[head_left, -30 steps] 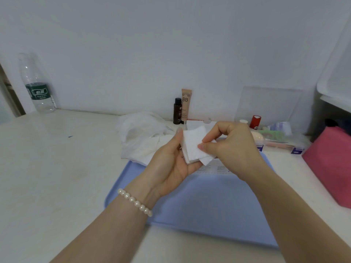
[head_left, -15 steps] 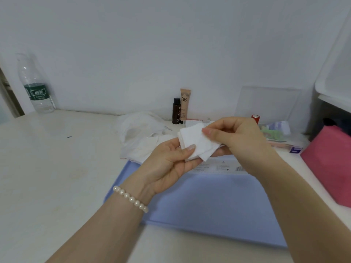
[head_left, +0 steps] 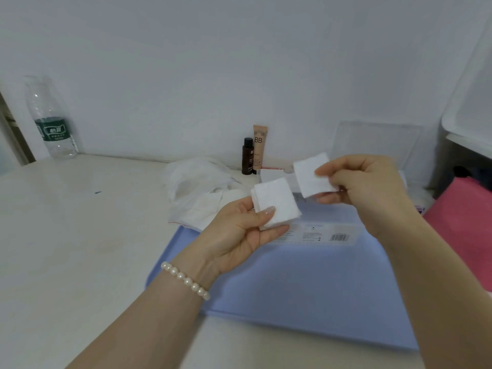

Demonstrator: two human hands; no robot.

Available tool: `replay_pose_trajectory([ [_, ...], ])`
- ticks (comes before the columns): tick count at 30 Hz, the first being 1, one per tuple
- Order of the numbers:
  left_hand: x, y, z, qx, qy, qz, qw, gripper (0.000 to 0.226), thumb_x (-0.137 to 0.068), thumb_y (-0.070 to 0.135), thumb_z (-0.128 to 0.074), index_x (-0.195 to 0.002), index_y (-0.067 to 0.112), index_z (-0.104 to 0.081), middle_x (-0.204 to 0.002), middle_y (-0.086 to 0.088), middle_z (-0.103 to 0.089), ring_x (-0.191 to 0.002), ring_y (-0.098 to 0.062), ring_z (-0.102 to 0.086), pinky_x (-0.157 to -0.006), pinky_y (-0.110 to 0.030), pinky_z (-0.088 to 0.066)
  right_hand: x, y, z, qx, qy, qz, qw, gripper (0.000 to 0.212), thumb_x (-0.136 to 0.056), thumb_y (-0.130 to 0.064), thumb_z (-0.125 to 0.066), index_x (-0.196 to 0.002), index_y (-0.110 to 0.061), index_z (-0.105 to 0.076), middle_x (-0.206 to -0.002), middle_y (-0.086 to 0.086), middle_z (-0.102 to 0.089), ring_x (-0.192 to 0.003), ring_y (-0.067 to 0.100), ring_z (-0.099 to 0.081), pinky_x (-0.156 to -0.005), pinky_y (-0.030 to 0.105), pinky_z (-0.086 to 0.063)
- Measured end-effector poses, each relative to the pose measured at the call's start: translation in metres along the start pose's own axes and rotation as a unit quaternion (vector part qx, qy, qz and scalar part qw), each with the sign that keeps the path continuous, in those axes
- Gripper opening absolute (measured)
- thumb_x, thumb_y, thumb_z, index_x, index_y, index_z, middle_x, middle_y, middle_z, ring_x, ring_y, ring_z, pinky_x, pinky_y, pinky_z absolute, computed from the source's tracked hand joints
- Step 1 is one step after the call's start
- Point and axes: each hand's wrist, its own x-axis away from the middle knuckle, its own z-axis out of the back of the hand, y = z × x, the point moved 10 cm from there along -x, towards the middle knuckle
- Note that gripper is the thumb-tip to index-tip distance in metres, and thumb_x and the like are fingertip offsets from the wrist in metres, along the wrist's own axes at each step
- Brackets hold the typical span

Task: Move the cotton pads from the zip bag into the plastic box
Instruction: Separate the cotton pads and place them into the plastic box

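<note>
My left hand [head_left: 237, 233] holds a small stack of white square cotton pads [head_left: 277, 202] between thumb and fingers above the blue tray. A single cotton pad [head_left: 311, 177] is pinched in my right hand [head_left: 364, 187], lifted up and to the right of the stack. The clear zip bag [head_left: 197, 193] with more white pads inside lies crumpled on the table behind my left hand. The clear plastic box [head_left: 327, 233], with a barcode label on its front wall, sits on the tray under my hands. Its clear lid [head_left: 378, 142] leans against the wall.
A blue tray [head_left: 292, 294] lies on the white table. A dark small bottle [head_left: 247, 155] and a beige BB tube [head_left: 259, 147] stand at the wall. A water bottle [head_left: 52, 121] stands far left. A pink object [head_left: 463, 222] sits at the right.
My right hand has peeled one pad off the stack and carried it up and to the right. My left hand still holds the rest of the stack.
</note>
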Motion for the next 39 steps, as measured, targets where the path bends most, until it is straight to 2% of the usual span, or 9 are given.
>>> replay_pose_trajectory([
  [5, 0.0, 0.0, 0.001, -0.012, 0.008, -0.002, 1.0, 0.032, -0.087, -0.006, -0.048, -0.119, -0.006, -0.054, -0.112, -0.019, -0.065, -0.095, -0.026, -0.066, -0.081, -0.035, -0.056, 0.01, -0.004, -0.031, -0.165, -0.104, -0.025, 0.98, 0.027, -0.075, 0.011, -0.058, -0.061, -0.007, -0.073, -0.064, 0.007, -0.069, -0.057, 0.015, -0.065, -0.05, 0.023, -0.054],
  [12, 0.001, 0.0, -0.002, -0.038, -0.006, 0.003, 0.999, 0.046, -0.078, -0.005, -0.054, -0.124, -0.007, -0.052, -0.121, -0.027, -0.06, -0.114, -0.038, -0.058, -0.089, -0.035, -0.053, 0.014, 0.007, -0.045, 0.026, -0.105, -0.002, 0.994, 0.019, -0.069, 0.01, -0.073, -0.067, -0.009, -0.071, -0.054, -0.004, -0.067, -0.048, 0.007, -0.062, -0.047, 0.016, -0.051],
  [17, 0.001, 0.002, -0.003, -0.01, -0.018, 0.008, 1.0, 0.044, -0.075, 0.004, -0.051, -0.118, -0.003, -0.056, -0.11, -0.021, -0.066, -0.098, -0.031, -0.065, -0.087, -0.037, -0.051, 0.012, 0.003, -0.043, 0.045, -0.089, 0.018, 0.995, 0.022, -0.069, 0.01, -0.073, -0.064, -0.011, -0.07, -0.049, -0.007, -0.064, -0.044, 0.006, -0.058, -0.045, 0.018, -0.052],
  [22, 0.0, 0.0, -0.004, 0.018, -0.019, 0.025, 0.999, 0.048, -0.083, 0.023, -0.049, -0.125, 0.0, -0.053, -0.128, -0.021, -0.057, -0.121, -0.041, -0.052, -0.09, -0.039, -0.049, 0.013, 0.004, -0.044, 0.06, -0.088, 0.019, 0.994, 0.022, -0.067, 0.012, -0.074, -0.062, -0.009, -0.069, -0.047, -0.006, -0.063, -0.043, 0.004, -0.058, -0.043, 0.015, -0.047],
  [26, 0.0, 0.001, -0.002, -0.014, -0.007, 0.009, 1.0, 0.059, -0.079, 0.042, -0.053, -0.123, 0.003, -0.055, -0.123, -0.018, -0.062, -0.117, -0.036, -0.056, -0.088, -0.035, -0.052, 0.013, 0.006, -0.047, 0.065, -0.086, 0.018, 0.994, 0.021, -0.067, 0.013, -0.074, -0.061, -0.006, -0.067, -0.045, -0.005, -0.061, -0.038, 0.003, -0.056, -0.042, 0.013, -0.045],
  [29, 0.001, 0.002, -0.003, -0.071, -0.018, -0.006, 0.997, 0.04, -0.078, 0.014, -0.066, -0.114, -0.001, -0.06, -0.111, -0.018, -0.067, -0.102, -0.03, -0.066, -0.086, -0.031, -0.054, 0.015, 0.004, -0.049, 0.1, -0.094, 0.025, 0.99, 0.02, -0.068, 0.01, -0.074, -0.063, -0.007, -0.066, -0.052, 0.003, -0.062, -0.038, 0.005, -0.054, -0.043, 0.015, -0.047],
  [34, 0.002, 0.001, -0.003, -0.105, -0.022, -0.011, 0.994, 0.04, -0.076, -0.016, -0.056, -0.114, -0.006, -0.058, -0.105, -0.018, -0.067, -0.092, -0.027, -0.068, -0.08, -0.032, -0.057, 0.009, -0.002, -0.036, 0.168, -0.038, 0.067, 0.983, 0.029, -0.065, -0.019, -0.081, -0.074, -0.017, -0.054, -0.074, -0.001, -0.058, -0.061, 0.011, -0.053, -0.055, 0.024, -0.046],
  [37, 0.006, -0.004, -0.012, -0.146, -0.057, 0.005, 0.988, 0.037, -0.078, -0.019, -0.052, -0.11, -0.004, -0.06, -0.104, -0.018, -0.066, -0.094, -0.028, -0.066, -0.079, -0.033, -0.057, 0.006, 0.014, -0.04, 0.203, -0.107, -0.001, 0.973, 0.049, -0.058, -0.044, -0.08, -0.098, -0.026, -0.059, -0.095, -0.005, -0.062, -0.085, 0.009, -0.059, -0.075, 0.028, -0.049],
  [39, 0.008, -0.008, -0.017, -0.164, -0.074, 0.014, 0.984, 0.036, -0.077, -0.02, -0.053, -0.106, -0.001, -0.063, -0.102, -0.016, -0.067, -0.095, -0.027, -0.066, -0.081, -0.034, -0.056, 0.012, 0.025, -0.048, 0.221, -0.18, -0.04, 0.958, 0.039, -0.064, -0.043, -0.077, -0.096, -0.023, -0.067, -0.095, 0.002, -0.068, -0.084, 0.007, -0.061, -0.076, 0.025, -0.049],
])
